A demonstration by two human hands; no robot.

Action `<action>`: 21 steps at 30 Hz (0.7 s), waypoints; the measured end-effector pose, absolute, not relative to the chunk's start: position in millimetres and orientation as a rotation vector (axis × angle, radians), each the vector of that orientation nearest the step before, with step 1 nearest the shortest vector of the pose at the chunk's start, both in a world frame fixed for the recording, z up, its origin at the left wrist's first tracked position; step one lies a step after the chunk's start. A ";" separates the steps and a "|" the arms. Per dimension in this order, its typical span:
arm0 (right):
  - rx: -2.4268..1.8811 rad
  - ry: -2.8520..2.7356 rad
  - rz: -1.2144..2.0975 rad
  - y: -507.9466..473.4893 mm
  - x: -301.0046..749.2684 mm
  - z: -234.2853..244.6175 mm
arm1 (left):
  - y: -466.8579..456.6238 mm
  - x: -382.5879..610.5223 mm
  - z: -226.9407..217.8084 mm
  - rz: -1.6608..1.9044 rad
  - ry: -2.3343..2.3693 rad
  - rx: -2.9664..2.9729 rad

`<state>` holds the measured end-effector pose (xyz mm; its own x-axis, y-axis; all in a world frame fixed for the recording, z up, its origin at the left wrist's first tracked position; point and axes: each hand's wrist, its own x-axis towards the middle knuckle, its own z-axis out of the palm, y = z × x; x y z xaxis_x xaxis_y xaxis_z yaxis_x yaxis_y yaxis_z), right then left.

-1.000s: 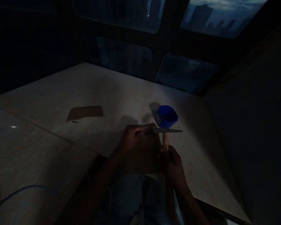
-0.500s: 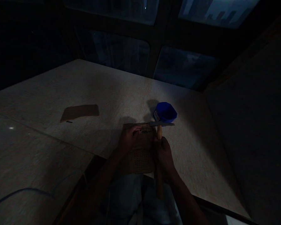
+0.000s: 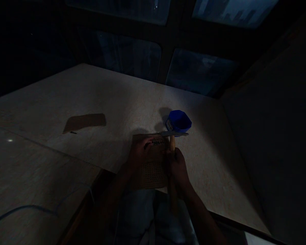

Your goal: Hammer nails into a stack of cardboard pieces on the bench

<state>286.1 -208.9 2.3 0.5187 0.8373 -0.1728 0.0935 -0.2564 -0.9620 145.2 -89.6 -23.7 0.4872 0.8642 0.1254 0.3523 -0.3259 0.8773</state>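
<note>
Gripped around its wooden handle, a hammer (image 3: 172,143) is upright in my right hand (image 3: 177,165), its long dark metal head lying crosswise at the top. A brown board (image 3: 153,158), which looks like cardboard or wood, lies in front of my body at the table's near edge. Rows of small dark dots cover its lower half, and a cluster of dark marks or nails (image 3: 158,141) runs near its far edge. My left hand (image 3: 138,151) rests over the board's left side. Its fingertips come together beside the cluster; whatever they pinch is too dark to make out.
A blue octagonal container (image 3: 179,121) stands just beyond the hammer head. Farther left lie a brown flat piece (image 3: 85,121) and a small dark nail-like object (image 3: 73,132). The pale table (image 3: 122,102) meets windows at the back. A blue cable (image 3: 28,206) curves at lower left.
The whole view has shifted slightly. Both hands, the hammer and the board keep nearly the same places relative to each other.
</note>
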 end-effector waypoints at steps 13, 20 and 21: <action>-1.851 -1.398 0.709 -224.5 307.7 78.4 | -91.4 144.2 -25.4 0.783 1.026 1.897; -2.003 -1.592 0.725 -212.0 300.4 72.6 | -89.9 145.5 -27.2 0.776 1.075 1.904; -2.056 -1.615 0.746 -209.2 299.6 69.3 | -89.3 146.0 -28.3 0.778 1.084 1.908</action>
<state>299.6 -209.2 69.3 0.1814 0.9714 -0.1531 0.7465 -0.2374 -0.6217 146.0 -89.3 -28.3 0.4460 0.8865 0.1234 0.4007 -0.3211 0.8581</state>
